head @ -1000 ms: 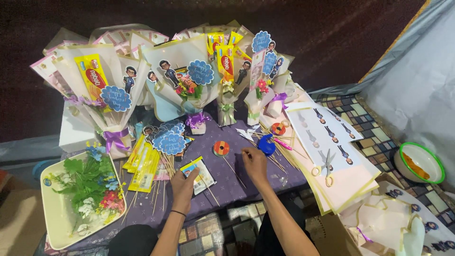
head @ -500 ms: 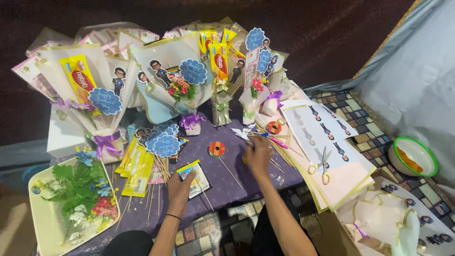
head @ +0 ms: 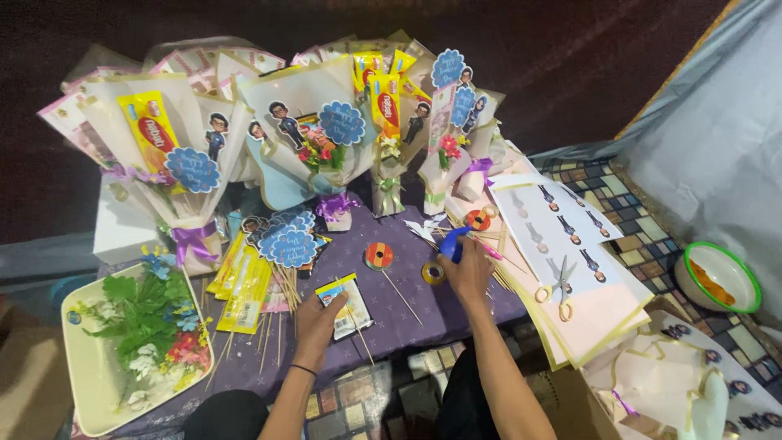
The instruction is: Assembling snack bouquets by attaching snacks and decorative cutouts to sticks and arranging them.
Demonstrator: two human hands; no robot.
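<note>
My left hand (head: 314, 322) rests on the purple table (head: 407, 322), fingers on a small yellow-edged snack packet (head: 348, 303) taped to a wooden skewer. My right hand (head: 467, 273) reaches forward and closes around a blue tape dispenser (head: 453, 242). A small roll of clear tape (head: 433, 272) lies just left of that hand. An orange round sticker on a stick (head: 379, 256) lies between the two hands.
Several paper-wrapped bouquets (head: 301, 130) with snack packets and blue tags stand at the back. A white tray of artificial flowers (head: 134, 334) sits at left, yellow packets on skewers (head: 244, 281) beside it. Scissors (head: 560, 287) lie on printed sheets at right; a green-rimmed bowl (head: 721, 277) is on the floor.
My right hand has moved forward and right onto the blue dispenser. My left hand has stayed on the packet. The camera has tilted slightly.
</note>
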